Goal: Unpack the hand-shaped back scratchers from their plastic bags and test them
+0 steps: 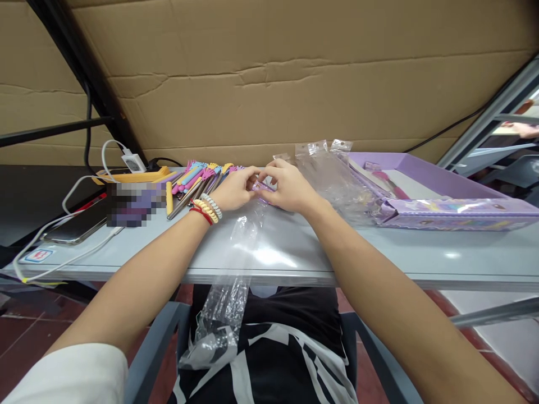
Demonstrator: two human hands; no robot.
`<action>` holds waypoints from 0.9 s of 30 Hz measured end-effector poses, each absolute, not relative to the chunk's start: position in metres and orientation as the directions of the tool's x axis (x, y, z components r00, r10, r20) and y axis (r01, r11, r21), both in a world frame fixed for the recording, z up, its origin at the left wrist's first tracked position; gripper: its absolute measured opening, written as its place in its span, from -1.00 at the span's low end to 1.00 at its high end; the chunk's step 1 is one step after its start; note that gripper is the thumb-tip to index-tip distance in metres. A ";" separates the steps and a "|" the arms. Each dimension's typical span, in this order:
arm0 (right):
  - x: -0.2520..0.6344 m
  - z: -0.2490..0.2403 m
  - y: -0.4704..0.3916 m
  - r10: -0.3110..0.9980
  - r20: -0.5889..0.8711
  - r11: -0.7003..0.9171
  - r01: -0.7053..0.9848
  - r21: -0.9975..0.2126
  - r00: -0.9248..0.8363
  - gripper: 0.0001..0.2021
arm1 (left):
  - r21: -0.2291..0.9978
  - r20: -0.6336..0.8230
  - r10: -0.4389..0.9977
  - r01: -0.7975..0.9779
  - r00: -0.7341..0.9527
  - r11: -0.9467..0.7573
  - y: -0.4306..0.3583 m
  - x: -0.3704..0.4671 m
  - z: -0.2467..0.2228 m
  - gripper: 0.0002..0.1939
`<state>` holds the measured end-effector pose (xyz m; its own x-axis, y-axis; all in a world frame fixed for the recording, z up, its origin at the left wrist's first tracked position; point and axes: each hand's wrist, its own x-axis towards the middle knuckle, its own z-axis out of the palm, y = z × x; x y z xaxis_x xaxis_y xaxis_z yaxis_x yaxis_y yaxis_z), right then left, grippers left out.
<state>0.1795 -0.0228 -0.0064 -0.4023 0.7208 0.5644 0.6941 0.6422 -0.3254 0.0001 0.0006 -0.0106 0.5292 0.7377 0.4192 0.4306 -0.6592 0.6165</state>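
Observation:
My left hand (233, 189), with several bracelets at its wrist, and my right hand (290, 184) meet over the middle of the table. Their fingers are closed around a small purple printed piece (265, 193), mostly hidden; I cannot tell its kind. From just below the fingers, a long strip of clear plastic bags (246, 238) runs over the table's front edge onto my lap. Beside my left hand lies a pile of colourful sticks with metal shafts and small hand-shaped ends (197, 177). Right of my right hand are clear plastic bags with hang-hole tops (332, 179).
An open purple box (458, 213) stands on the right, holding a pink item (391, 184). At the left lie a phone (76, 224), white cables (69, 269), a charger plug (133, 161) and a yellow object (160, 173). Cardboard (269, 73) walls off the back.

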 end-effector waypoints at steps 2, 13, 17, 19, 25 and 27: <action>0.179 -0.006 -0.024 0.714 0.560 0.649 0.698 -0.304 -0.420 -0.78 | 0.586 0.431 0.731 0.452 0.528 -0.673 0.001 0.000 -0.010 -0.74; 0.181 -0.003 -0.023 0.790 0.487 0.538 0.803 -0.257 -0.373 -0.72 | 0.642 0.409 0.755 0.427 0.513 -0.637 0.001 0.000 -0.012 -0.55; 0.180 -0.001 -0.023 0.813 0.492 0.495 0.815 -0.303 -0.311 -0.82 | 0.684 0.412 0.763 0.384 0.498 -0.620 0.002 -0.001 -0.013 -0.46; 0.180 0.000 -0.023 0.821 0.485 0.493 0.802 -0.338 -0.301 -0.87 | 0.690 0.420 0.763 0.373 0.491 -0.620 0.001 0.000 -0.014 -0.44; 0.184 0.000 -0.019 0.824 0.453 0.513 0.785 -0.346 -0.339 -0.85 | 0.698 0.427 0.755 0.350 0.497 -0.625 0.000 0.000 -0.014 -0.41; 0.185 0.000 -0.019 0.830 0.439 0.512 0.784 -0.352 -0.344 -0.86 | 0.698 0.409 0.756 0.359 0.511 -0.620 0.000 0.000 -0.013 -0.43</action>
<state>0.1847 -0.0188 0.0003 -0.3444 0.8298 0.4392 0.7838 0.5116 -0.3519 -0.0002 0.0003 -0.0132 0.5109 0.7562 0.4088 0.3590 -0.6198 0.6978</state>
